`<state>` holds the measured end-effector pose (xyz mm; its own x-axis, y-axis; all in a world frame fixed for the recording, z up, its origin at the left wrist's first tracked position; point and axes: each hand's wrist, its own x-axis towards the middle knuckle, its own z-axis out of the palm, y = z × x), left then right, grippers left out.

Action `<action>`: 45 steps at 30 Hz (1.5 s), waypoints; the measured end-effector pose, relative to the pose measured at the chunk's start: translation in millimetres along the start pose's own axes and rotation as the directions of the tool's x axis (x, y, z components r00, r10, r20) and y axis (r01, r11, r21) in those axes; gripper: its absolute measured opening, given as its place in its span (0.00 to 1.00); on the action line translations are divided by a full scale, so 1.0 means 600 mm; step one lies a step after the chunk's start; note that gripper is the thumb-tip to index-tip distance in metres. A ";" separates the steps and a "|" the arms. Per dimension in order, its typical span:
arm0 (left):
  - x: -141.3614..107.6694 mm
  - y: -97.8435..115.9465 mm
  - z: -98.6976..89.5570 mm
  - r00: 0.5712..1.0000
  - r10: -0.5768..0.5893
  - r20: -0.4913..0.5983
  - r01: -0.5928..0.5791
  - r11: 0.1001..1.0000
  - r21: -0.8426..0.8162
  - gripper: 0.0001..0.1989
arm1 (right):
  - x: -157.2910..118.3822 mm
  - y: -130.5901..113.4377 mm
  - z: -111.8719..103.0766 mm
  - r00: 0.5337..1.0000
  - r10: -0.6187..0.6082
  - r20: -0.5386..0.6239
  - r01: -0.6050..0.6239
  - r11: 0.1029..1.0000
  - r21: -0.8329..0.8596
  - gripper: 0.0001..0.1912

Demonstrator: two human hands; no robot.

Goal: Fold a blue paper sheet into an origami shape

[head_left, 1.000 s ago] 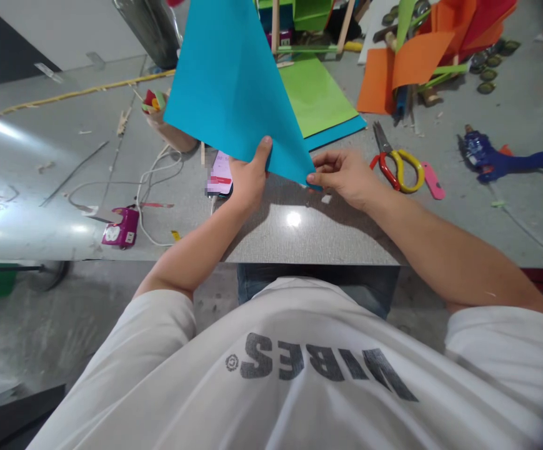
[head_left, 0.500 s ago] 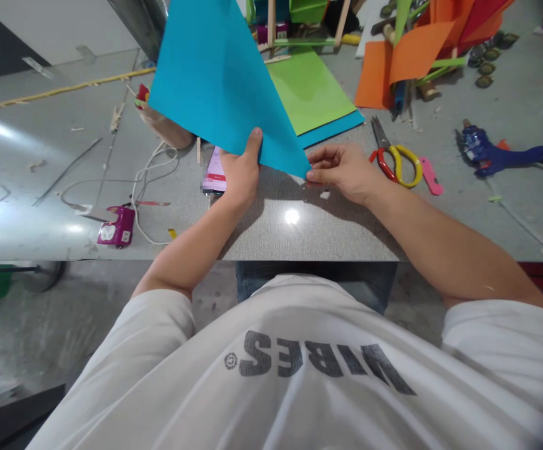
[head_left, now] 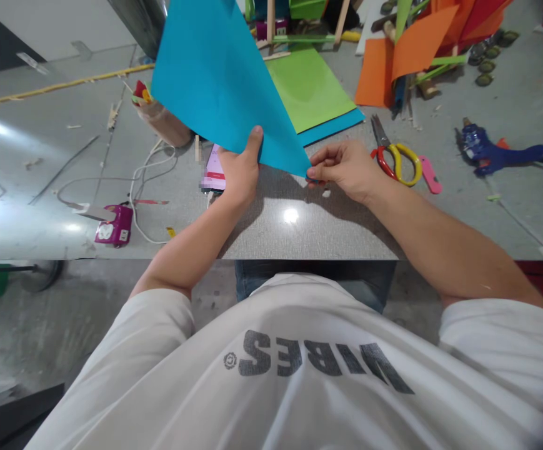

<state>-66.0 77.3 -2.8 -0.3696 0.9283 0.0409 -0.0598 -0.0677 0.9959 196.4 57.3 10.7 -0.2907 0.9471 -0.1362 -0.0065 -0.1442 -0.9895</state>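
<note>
A large blue sheet of paper [head_left: 219,81] is held tilted above the table, its top end running out of view. My left hand [head_left: 240,169] grips its lower edge, thumb on the near face and the other fingers hidden behind. At the sheet's right lower corner, my right hand [head_left: 339,169] pinches the tip between thumb and fingers. Behind the sheet lies a green sheet [head_left: 313,87] on top of another blue sheet [head_left: 341,125]. A phone [head_left: 214,172] with a lit screen is partly covered by my left hand.
Scissors [head_left: 397,159] and a pink cutter [head_left: 430,175] lie right of my right hand, with a blue glue gun [head_left: 491,150] farther right. Orange paper pieces [head_left: 377,72] stand at the back. On the left are a pen holder [head_left: 165,122], a white cable [head_left: 135,206] and a purple socket block [head_left: 115,225].
The blue sheet's left edge has shifted slightly right and its lower edge bows a little more. The fingers of my right hand have curled slightly at the corner.
</note>
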 end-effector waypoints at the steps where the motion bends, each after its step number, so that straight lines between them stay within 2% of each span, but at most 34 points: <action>1: -0.001 0.001 0.000 1.000 -0.009 -0.006 0.009 1.000 -0.015 0.32 | -0.001 -0.002 0.001 1.000 0.001 0.004 -0.001 1.000 0.000 0.21; 4: -0.002 0.003 0.001 1.000 -0.004 -0.015 0.004 0.999 -0.035 0.30 | -0.005 -0.007 0.003 1.000 -0.005 0.009 0.005 1.000 -0.004 0.21; 9: 0.001 0.001 0.000 0.998 0.059 0.002 -0.059 0.998 -0.009 0.33 | -0.006 -0.005 0.003 0.999 -0.019 0.033 0.019 1.000 0.002 0.20; 13: 0.004 0.002 0.003 0.999 0.034 -0.025 -0.035 0.998 -0.046 0.38 | -0.002 0.002 0.003 0.999 -0.013 0.040 0.014 0.999 -0.033 0.24; 17: 0.004 0.009 0.007 0.998 0.033 -0.047 -0.036 0.997 -0.070 0.34 | -0.002 0.000 0.005 0.999 -0.010 0.040 0.013 0.996 -0.084 0.31; 22: -0.006 0.001 0.005 0.999 0.048 -0.017 -0.049 0.998 -0.050 0.38 | -0.007 -0.010 0.012 0.999 0.016 0.037 -0.011 0.992 -0.124 0.33; 28: -0.021 -0.025 0.006 0.998 0.042 0.048 -0.038 0.996 -0.082 0.33 | -0.008 -0.010 0.021 0.999 0.008 0.047 -0.002 0.993 -0.119 0.33; 32: -0.020 -0.018 0.008 0.998 0.037 0.046 -0.031 0.992 -0.123 0.37 | -0.010 -0.011 0.023 0.998 0.019 0.061 -0.011 0.992 -0.124 0.32; 35: -0.021 -0.011 0.013 0.998 0.006 0.065 0.004 0.989 -0.151 0.36 | -0.011 -0.014 0.022 0.997 0.011 0.076 -0.002 0.992 -0.122 0.32; 39: -0.035 -0.012 0.021 0.983 -0.034 0.182 0.061 0.987 -0.147 0.35 | -0.013 -0.017 0.021 0.995 -0.013 0.099 0.026 0.991 -0.129 0.33; 42: -0.047 -0.011 0.025 0.967 -0.023 0.254 0.054 0.992 -0.115 0.34 | -0.013 -0.018 0.021 0.994 -0.031 0.109 0.046 0.989 -0.140 0.32; 45: -0.050 -0.005 0.026 0.975 -0.006 0.223 0.030 0.994 -0.104 0.35 | -0.014 -0.020 0.021 0.993 -0.024 0.116 0.040 0.990 -0.134 0.31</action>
<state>-40.1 55.2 -5.6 -0.1533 0.9868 0.0517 -0.1673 -0.0775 0.9829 186.9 47.5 24.2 -0.3996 0.9106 -0.1058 0.1103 -0.0668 -0.9917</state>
